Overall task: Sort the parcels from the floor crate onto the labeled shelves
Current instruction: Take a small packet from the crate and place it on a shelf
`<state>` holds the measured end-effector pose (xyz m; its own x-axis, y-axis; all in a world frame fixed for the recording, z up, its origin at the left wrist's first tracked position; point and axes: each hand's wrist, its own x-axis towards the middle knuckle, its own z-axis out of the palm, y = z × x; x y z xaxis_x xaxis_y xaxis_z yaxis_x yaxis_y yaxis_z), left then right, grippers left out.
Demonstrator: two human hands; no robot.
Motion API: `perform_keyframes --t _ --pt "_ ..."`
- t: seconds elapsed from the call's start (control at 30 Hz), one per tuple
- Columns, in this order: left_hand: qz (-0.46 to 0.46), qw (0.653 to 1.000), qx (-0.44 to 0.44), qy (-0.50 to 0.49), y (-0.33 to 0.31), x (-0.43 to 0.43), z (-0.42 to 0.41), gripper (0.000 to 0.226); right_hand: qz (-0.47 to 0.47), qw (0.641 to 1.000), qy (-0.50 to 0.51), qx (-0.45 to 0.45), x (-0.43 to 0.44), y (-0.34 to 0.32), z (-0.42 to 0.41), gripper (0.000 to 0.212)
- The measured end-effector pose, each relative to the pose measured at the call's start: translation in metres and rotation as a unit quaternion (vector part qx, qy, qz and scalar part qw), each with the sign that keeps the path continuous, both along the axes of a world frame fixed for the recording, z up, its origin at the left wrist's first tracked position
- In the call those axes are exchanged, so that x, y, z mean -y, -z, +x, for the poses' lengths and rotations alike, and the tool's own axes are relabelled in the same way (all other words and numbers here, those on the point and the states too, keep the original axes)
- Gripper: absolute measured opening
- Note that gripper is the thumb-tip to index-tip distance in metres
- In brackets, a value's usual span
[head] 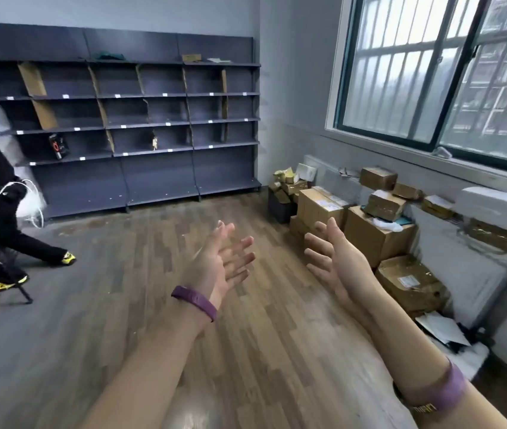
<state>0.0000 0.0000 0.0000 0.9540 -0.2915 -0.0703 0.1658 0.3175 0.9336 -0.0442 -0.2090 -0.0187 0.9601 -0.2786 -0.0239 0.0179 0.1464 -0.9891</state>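
Both hands, left hand [224, 261] and right hand [335, 258], are spread and empty, palms facing, above the wood floor [246, 335], cardboard parcels [375, 233] stacked far right.

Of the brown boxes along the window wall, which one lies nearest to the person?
The dented box with a white label on top, at the near end of the row; the others stand farther toward the corner.

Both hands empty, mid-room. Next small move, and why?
Probably turn right and reach toward the cardboard parcels piled under the window: the left hand and right hand are open and hold nothing, and the shelves across the room are nearly bare.
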Motion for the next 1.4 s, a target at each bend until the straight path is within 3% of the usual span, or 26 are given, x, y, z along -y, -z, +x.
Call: perform_keyframes --t 0.3,0.57,0.8,1.0,1.17,1.27,1.4 --pt "-0.052 0.995 -0.068 0.057 0.02 0.008 0.179 0.061 0.101 0.995 0.025 0.0 0.005 0.009 0.162 0.048" --pt "-0.036 0.995 -0.065 0.073 0.035 0.023 0.299 0.056 0.099 0.995 0.015 -0.027 0.027 0.024 0.288 0.058" --pt "0.104 0.994 -0.011 0.032 0.05 0.057 0.424 0.04 0.013 0.999 0.004 -0.039 0.066 0.047 0.421 0.041" --pt "0.193 0.981 -0.004 0.018 0.056 0.115 0.551 0.043 -0.037 0.997 -0.018 -0.066 0.13 0.065 0.551 0.077" --pt "0.235 0.971 0.031 -0.001 0.05 0.154 0.652 0.029 -0.044 0.996 -0.019 -0.078 0.179 0.065 0.657 0.048" --pt "0.25 0.967 0.057 -0.006 0.056 0.17 0.703 0.03 -0.098 0.992 -0.021 -0.071 0.198 0.064 0.708 0.03" --pt "0.275 0.958 0.082 0.004 0.068 0.192 0.776 0.042 -0.202 0.977 -0.014 -0.068 0.22 0.066 0.777 0.047"
